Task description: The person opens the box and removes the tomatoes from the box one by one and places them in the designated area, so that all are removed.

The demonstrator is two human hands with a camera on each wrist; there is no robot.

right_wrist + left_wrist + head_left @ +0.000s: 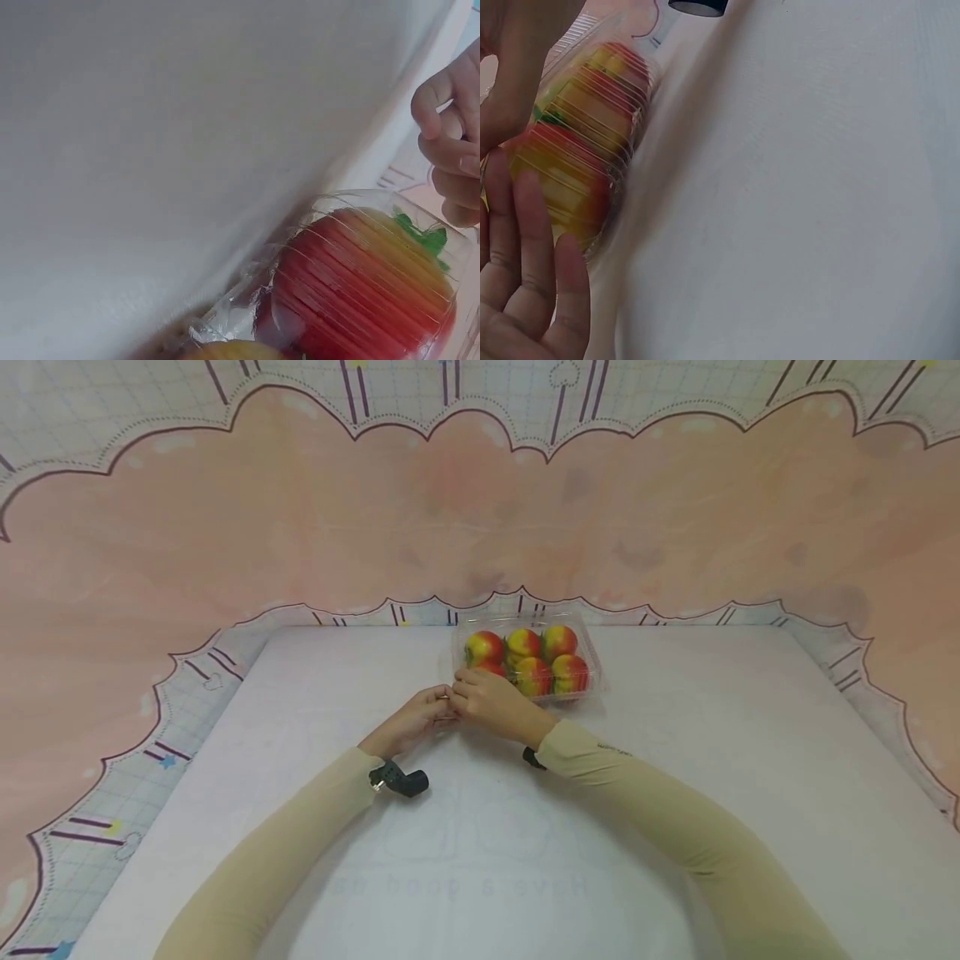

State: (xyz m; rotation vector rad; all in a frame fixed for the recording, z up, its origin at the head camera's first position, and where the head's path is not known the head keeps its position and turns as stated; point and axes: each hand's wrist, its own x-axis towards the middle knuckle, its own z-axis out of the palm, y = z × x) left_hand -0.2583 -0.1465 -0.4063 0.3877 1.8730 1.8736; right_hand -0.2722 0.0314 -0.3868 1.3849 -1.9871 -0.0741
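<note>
A clear ribbed plastic fruit box (597, 668) stands at the far middle of the table, with several red-and-yellow fruits (522, 645) inside. At its front left corner the hands meet. My right hand (498, 700) bends its fingers over that corner and appears to pinch the edge. Just left of them is my left hand (412, 720), fingertips close to the same corner. In the left wrist view, the left hand's fingers (536, 277) look nearly straight; its thumb is hidden. The right wrist view shows a fruit (360, 289) with green leaves under the plastic, and curled fingers at the right edge.
A white table covering (495, 835) with faint lettering lies under everything. Behind it and along the sides hangs a peach patterned cloth (450, 510). Small black cameras are strapped to both wrists, the left one (401, 779) sticking out above the table.
</note>
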